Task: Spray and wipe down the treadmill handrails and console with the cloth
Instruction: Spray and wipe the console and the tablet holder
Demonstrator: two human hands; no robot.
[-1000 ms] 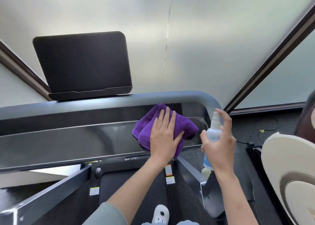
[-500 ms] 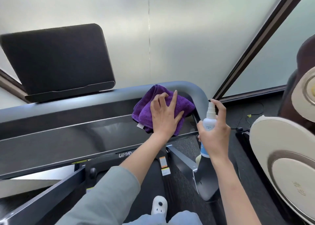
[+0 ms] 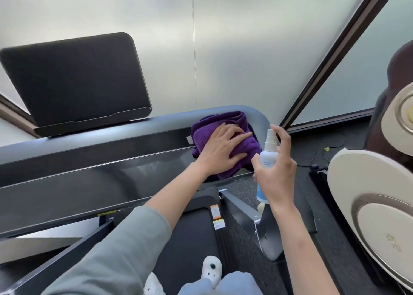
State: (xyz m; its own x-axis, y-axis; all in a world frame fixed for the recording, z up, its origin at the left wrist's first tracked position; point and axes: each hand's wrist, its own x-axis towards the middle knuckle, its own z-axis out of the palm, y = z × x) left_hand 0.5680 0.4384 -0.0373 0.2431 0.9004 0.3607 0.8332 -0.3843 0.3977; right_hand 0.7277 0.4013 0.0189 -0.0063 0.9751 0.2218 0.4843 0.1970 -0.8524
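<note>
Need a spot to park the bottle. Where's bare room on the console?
The glossy console shelf is bare from its left end up to the left hand. The right corner is crowded: the cloth lies under that hand, and the right hand holds the bottle beside it.

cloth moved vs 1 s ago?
Yes. The cloth has slid right along the console into the handrail's curved right corner, under the left hand.
</note>
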